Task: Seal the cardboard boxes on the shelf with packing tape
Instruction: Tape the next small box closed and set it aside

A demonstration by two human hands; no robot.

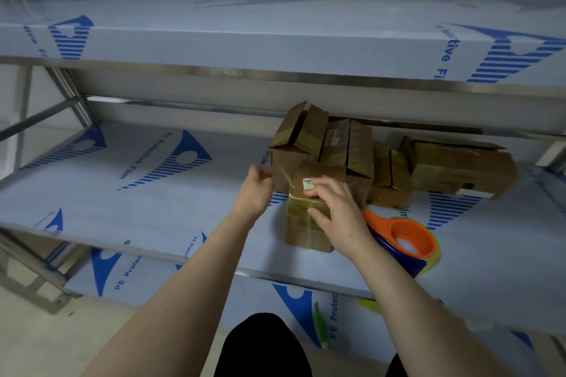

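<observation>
A small cardboard box wrapped in shiny clear tape stands near the front of the middle shelf. My right hand holds its top front edge, fingers on the top by a white label, thumb on the front face. My left hand hovers just left of the box's upper corner with fingers curled; whether it pinches a tape end is unclear. An orange-handled tape dispenser with a blue body lies on the shelf right of my right wrist.
Behind the small box stand several more boxes: one with raised flaps, a narrow one and a flat one at the right. The upper shelf overhangs. A green tool lies on the lower shelf.
</observation>
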